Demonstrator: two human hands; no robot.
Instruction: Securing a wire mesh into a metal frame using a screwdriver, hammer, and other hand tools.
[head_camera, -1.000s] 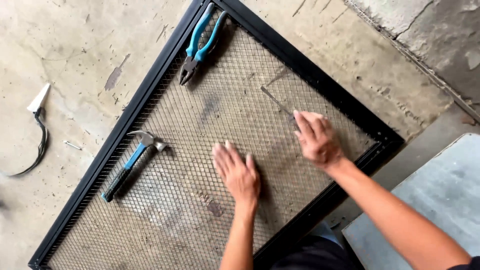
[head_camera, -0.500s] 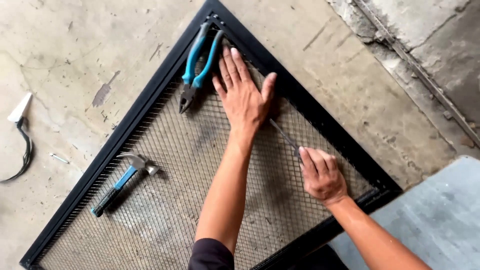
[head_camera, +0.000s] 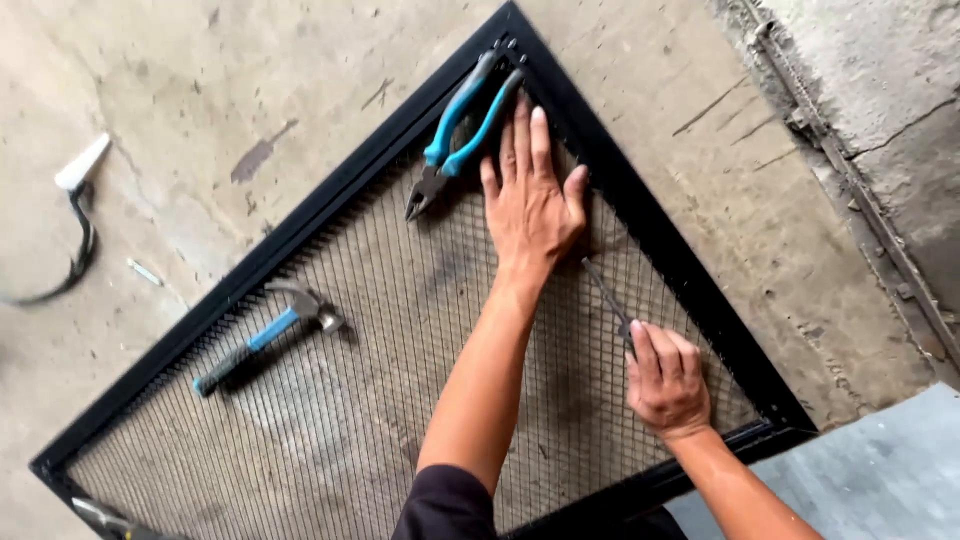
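Observation:
A black metal frame filled with wire mesh lies flat on a concrete floor. My left hand rests palm down on the mesh near the frame's far corner, fingers spread, right beside blue-handled pliers. My right hand is closed around the handle of a thin dark tool, perhaps a screwdriver, whose shaft points across the mesh toward my left wrist.
A hammer with a blue and black handle lies on the mesh at the left. On the floor at far left are a black cable with a white end and a small nail-like piece. A grey slab sits at bottom right.
My left hand has reached from the middle of the mesh up to the far corner beside the pliers. My right hand has drawn back toward me, holding the thin tool.

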